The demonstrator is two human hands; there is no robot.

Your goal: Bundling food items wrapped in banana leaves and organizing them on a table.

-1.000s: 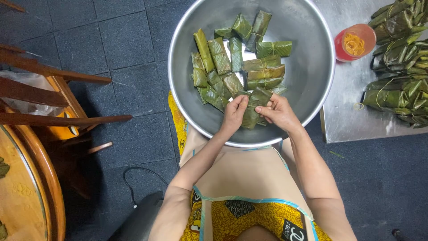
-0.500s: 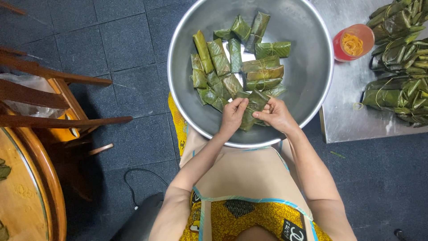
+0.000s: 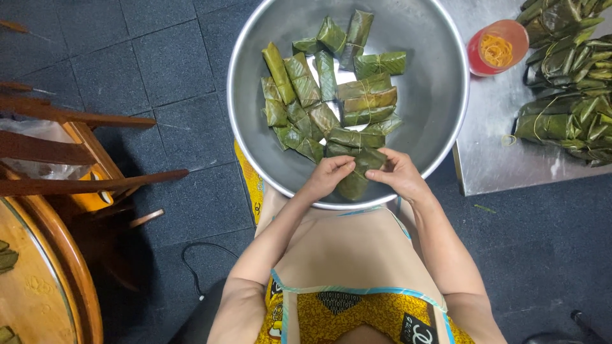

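Head view: one leaf parcel [image 3: 354, 180] is held by the left hand [image 3: 328, 176] and right hand [image 3: 400, 176], both grips closed on it, above the big bowl's [image 3: 446, 76] near edge. Many tied parcels [image 3: 322, 95] already lie inside; more leaf bundles [image 3: 564, 121] wait on the surface [image 3: 491, 159].

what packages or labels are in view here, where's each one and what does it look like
Leaf-wrapped parcel: held by left hand and right hand at the bowl's near edge; green, oblong.
Parcel pile: inside the round metal bowl; green, string-tied.
Parcel stack: on the steel table at right; dark green.
Black label: on the yellow apron, bottom edge; small, pale mark.
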